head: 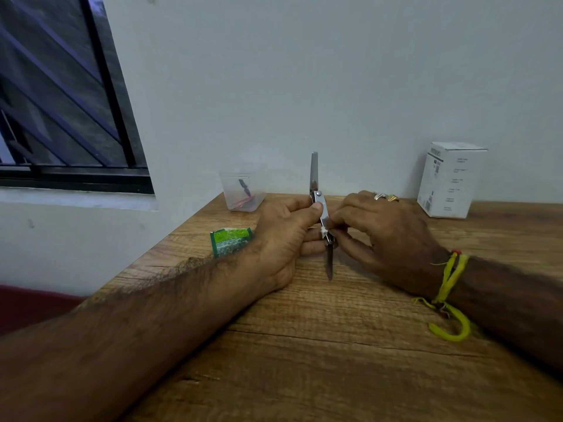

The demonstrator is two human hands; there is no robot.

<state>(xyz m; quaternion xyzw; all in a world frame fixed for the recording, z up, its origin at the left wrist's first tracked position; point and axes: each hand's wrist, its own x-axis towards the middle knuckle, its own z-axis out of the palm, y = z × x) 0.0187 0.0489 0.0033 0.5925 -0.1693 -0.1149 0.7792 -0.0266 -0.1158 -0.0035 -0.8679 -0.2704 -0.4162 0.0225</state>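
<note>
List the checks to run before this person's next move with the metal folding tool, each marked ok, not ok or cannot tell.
1. Left hand grips the folding tool upright: ok.
2. Right hand pinches the tool's middle, by a white scrap: ok.
3. Fingers off the blade edges: cannot tell, fingers hide the handle.
4. Lower blade tip resting on the table: cannot tell.
5. Upper blade stands free above both hands: ok.
6. Clear container and white box clear of the tool: ok.
</note>
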